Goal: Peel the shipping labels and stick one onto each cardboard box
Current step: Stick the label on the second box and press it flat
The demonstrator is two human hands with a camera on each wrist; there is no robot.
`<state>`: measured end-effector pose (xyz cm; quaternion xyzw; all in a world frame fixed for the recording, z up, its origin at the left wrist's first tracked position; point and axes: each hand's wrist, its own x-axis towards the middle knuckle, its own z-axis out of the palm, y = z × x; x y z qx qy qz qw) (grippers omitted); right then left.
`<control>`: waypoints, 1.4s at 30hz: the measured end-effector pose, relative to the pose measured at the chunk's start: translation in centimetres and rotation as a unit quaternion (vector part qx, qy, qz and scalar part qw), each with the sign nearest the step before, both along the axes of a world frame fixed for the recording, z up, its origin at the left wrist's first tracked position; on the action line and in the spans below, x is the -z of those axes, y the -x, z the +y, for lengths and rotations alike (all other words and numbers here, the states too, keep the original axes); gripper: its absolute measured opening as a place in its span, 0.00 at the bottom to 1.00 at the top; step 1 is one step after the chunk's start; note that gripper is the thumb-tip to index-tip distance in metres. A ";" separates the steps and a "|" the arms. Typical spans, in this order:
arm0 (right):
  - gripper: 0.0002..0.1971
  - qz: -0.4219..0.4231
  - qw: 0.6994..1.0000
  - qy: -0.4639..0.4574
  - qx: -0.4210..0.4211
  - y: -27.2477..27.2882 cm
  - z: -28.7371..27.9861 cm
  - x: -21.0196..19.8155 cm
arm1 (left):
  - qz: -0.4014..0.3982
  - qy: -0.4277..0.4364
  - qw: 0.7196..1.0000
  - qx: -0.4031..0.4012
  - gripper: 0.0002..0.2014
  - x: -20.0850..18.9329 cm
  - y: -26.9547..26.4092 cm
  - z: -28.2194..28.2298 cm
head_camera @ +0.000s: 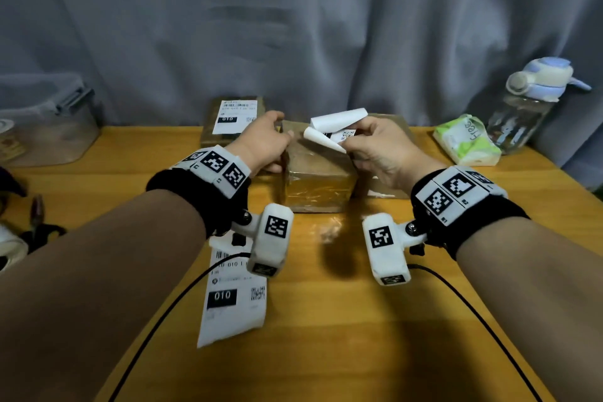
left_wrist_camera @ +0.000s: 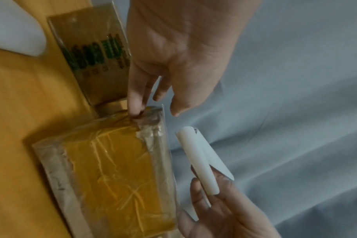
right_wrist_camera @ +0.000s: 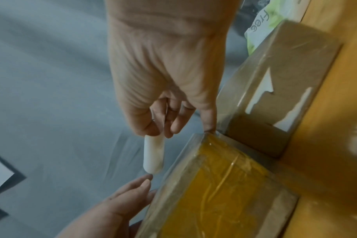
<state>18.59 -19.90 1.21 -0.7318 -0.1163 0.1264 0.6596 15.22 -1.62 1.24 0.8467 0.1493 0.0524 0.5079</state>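
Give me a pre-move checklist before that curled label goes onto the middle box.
1. Right hand pinches the curled label: ok.
2. Left hand steadies the middle box at its left edge: ok.
3. Middle box top bare of any label: ok.
4. Label flat enough to stick: not ok, both ends curl.
5. Backing fully peeled off: cannot tell.
6. Back left box already labelled: ok.

Three cardboard boxes sit toward the bench's far edge: left box, middle box, right box. Three shipping labels: one stuck on the left box, one curled in the air, one flat near the front edge. One water bottle, one tissue pack, one plastic tub.
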 end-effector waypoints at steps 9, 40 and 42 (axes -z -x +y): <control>0.12 0.020 0.999 -0.012 -0.034 7.1 -2.3 -0.5 | -0.013 -0.024 0.999 0.025 0.24 0.8 7.5 -2.4; 0.19 -0.025 0.989 0.029 -0.144 8.9 -5.1 -0.3 | -0.108 0.032 0.985 0.131 0.14 0.0 10.5 -3.0; 0.19 -0.010 0.991 0.003 -0.136 8.7 -5.1 -0.3 | -0.091 0.010 0.984 0.153 0.18 -0.1 10.3 -2.9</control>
